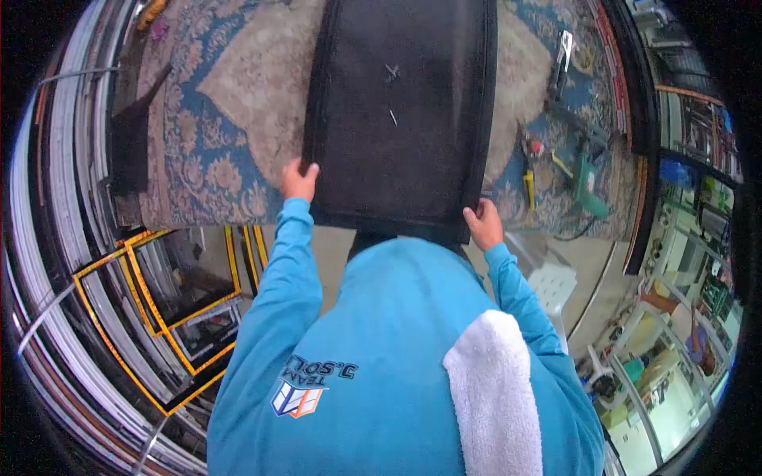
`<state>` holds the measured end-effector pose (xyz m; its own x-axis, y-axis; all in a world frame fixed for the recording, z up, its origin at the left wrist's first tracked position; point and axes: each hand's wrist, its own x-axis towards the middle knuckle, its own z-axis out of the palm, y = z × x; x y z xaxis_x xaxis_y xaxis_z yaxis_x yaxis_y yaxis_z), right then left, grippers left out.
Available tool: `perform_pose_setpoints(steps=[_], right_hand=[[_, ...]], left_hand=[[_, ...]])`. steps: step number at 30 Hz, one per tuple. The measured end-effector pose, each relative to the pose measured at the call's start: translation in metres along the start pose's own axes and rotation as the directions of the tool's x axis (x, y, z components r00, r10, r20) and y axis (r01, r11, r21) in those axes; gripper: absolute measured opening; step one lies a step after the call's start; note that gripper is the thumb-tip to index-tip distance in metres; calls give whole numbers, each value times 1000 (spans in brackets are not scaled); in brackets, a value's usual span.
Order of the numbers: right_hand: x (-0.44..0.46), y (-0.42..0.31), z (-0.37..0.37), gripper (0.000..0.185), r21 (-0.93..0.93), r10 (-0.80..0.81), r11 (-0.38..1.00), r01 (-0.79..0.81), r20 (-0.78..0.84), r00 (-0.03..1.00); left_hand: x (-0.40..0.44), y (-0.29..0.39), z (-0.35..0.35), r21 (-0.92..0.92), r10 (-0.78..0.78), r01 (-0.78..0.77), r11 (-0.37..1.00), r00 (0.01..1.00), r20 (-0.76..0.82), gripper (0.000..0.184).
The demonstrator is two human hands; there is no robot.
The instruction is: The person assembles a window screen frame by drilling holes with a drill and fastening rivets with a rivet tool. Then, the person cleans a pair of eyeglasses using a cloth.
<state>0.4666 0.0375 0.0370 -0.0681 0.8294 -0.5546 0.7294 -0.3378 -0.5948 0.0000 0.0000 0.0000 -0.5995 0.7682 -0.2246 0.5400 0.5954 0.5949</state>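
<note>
Long strips [82, 170]: well out beyond your left hand, stacked lengthwise and bent by the lens; their far ends run into the black rim of the view and cannot be counted.
Yellow-edged frames [129, 252]: behind and to the left of your left hand, overlapping one another; your sleeve hides part of them.
Patterned rug [226, 170]: reaching out on both sides of your grip, its middle covered by the panel.
Your left hand [298, 184]: at the panel's left edge, thumb and fingers a little apart at the rim; you have some fingertips out of sight, so I cannot tell if it pinches.
Dark framed panel [389, 163]: between your two hands, stretching away ahead of them; its far end is cut off at the top.
Small metal piece [391, 73]: on the panel, ahead of and between your hands, too small to name; a thin pale piece [393, 117] lies nearer you.
Your right hand [485, 225]: at the panel's near right corner, fingers curled, thumb at the edge; I cannot tell how firmly it closes.
Yellow-handled tool [529, 189]: ahead and right of your right hand, its head unclear.
Green tool [588, 186]: farther right, on the rug.
Crowded shelves [690, 206]: far right, contents blurred.
</note>
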Motion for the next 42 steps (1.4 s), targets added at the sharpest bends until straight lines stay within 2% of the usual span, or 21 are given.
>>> perform_pose_setpoints(steps=[2, 3, 6, 9, 11, 13, 15, 16, 19, 21, 23, 24, 26, 29, 31, 33, 35, 37, 39, 41, 42], right_hand=[[7, 1, 3, 55, 14, 38, 999, -38, 6, 999], [23, -24, -10, 55, 27, -21, 999, 22, -27, 999], [17, -23, -4, 49, 190, 59, 982, -17, -217, 974], [34, 4, -10, 47, 155, 37, 988, 25, -385, 922], [28, 6, -21, 46, 261, 56, 964, 59, -414, 908], [18, -9, -35, 40, 413, 152, 910, 18, -375, 914], [23, -6, -28, 33, 594, 203, 802, 65, -374, 905], [28, -5, -31, 34, 552, 220, 834, 19, -364, 905], [47, -21, -28, 34, 498, 228, 867, -26, -349, 909], [55, -30, -24, 34, 490, 231, 871, -36, -344, 910], [66, -32, -22, 39, 539, 42, 837, 92, -232, 972], [72, -42, -20, 39, 536, 28, 839, 96, -218, 975], [81, -66, -20, 42, 297, -168, 923, 245, -261, 951], [114, -93, -17, 44, 296, -201, 921, 253, -195, 960], [165, -89, -8, 44, 173, -325, 919, 354, -176, 929], [208, -119, -6, 46, 69, -341, 933, 353, -138, 930], [239, -170, -12, 50, -5, -425, 905, 426, -77, 902], [275, -214, -19, 54, -394, -454, 829, 396, -64, 888], [305, -242, -25, 59, -410, -468, 816, 408, -51, 882], [327, -252, -37, 54, -439, -527, 781, 445, -79, 846], [325, -260, -45, 46, -346, -489, 823, 450, -27, 872]], left_hand=[[-4, -12, 2, -51, -93, 98, 994, 991, 91, 45], [21, -6, -4, -108, -107, 115, 987, 991, 82, 44], [-5, -8, -6, -109, -89, 98, 989, 992, 91, 43], [-44, 1, -7, -186, -133, 167, 968, 974, 181, 42], [-73, -2, -7, -97, -204, 227, 969, 957, 208, 47], [-104, -10, -9, -170, -204, 234, 957, 963, 176, 45], [-135, -10, -18, -189, -272, 294, 937, 953, 136, 44], [-145, 10, -33, -152, -306, 325, 933, 942, 139, 43], [-175, -15, -27, -99, -343, 355, 930, 931, 121, 41], [-196, -23, -30, -164, -389, 404, 900, 914, 117, 40], [-214, -26, -29, -230, -428, 445, 866, 896, 121, 39], [-221, -13, -36, -259, -467, 475, 841, 879, 94, 38], [-235, -5, -35, -309, -500, 482, 820, 866, 24, 38], [-252, -14, -21, -351, -562, 541, 764, 826, 46, 41], [-245, 13, -25, -294, -546, 519, 802, 838, -8, 43], [-237, 33, -18, -538, -694, 683, 494, 683, 228, 44], [-231, 35, 13, -591, -674, 688, 421, 673, 304, 44], [-213, 73, 31, -636, -670, 703, 320, 642, 373, 43], [-200, 101, 60, -673, -633, 698, 245, 641, 434, 40], [-185, 130, 84, -630, -548, 769, 109, 576, 607, 31], [-182, 143, 93, -605, -460, 791, 94, 573, 678, 30]])
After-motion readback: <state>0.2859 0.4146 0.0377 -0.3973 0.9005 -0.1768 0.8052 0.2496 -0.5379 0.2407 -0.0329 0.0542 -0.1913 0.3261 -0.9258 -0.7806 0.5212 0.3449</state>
